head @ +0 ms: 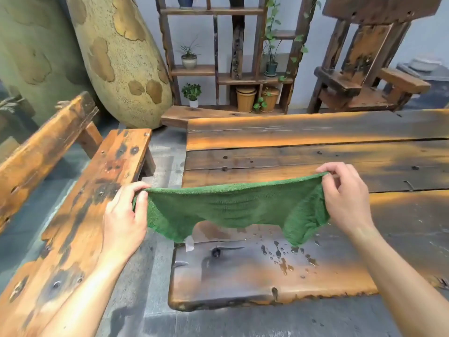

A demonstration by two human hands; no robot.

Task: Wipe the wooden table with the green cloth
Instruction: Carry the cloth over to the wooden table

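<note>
— Green cloth [233, 207], stretched out in the air between both hands; the left hand [125, 215] pinches one top corner, fingers [141, 203] curled round the edge, and the right hand [345, 198] pinches the other corner the same way; neither is released.

— So it isn't on the counter [315, 152] yet?

— Not that I can see; it hangs over the near end of the wooden top, its lower edge sagging in two lobes just above the dark plank; whether the lowest tip touches, I cannot tell.

— What could go wrong from here?

— Several things, I'd judge; the left corner sits out past the counter's end, over the gap beside the bench [97, 190], so laying it down as it hangs would drape part of it off the edge; a light pinch could also let a corner slip, and the cloth would fold on itself.

— And the water drops [284, 256]?

— They lie near the front edge, just below the cloth's right lobe; a wipe towards the person might push them over the rim onto the floor; bunched cloth would smear rather than lift them.
</note>
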